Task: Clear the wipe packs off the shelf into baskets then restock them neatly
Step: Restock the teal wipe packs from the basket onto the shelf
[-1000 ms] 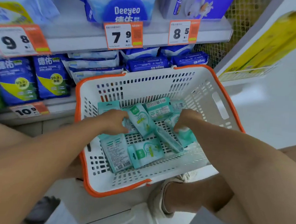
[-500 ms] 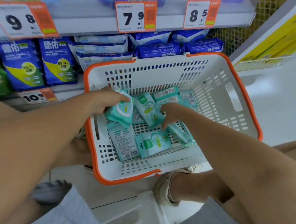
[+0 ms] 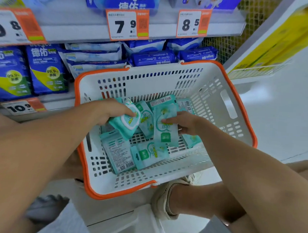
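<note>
A white basket with an orange rim (image 3: 229, 79) sits in front of the shelf and holds several teal wipe packs. My left hand (image 3: 110, 112) grips one teal pack with a white lid (image 3: 126, 122), lifted above the others at the basket's left. My right hand (image 3: 185, 123) holds a second teal pack (image 3: 164, 127) upright in the middle of the basket. More packs lie flat on the basket floor, one label side up (image 3: 119, 152) and one face up (image 3: 150, 154).
The shelf behind holds blue wipe packs (image 3: 153, 57) and taller blue bags (image 3: 46, 68), with price tags 7.9 (image 3: 126, 24), 8.5 (image 3: 193, 23) and 10.9 (image 3: 22, 106). A person's shoe (image 3: 164, 198) and leg lie below the basket. White floor lies to the right.
My left hand has lifted the lidded pack a little higher. My right hand has taken hold of a pack in the middle of the basket and raised it upright.
</note>
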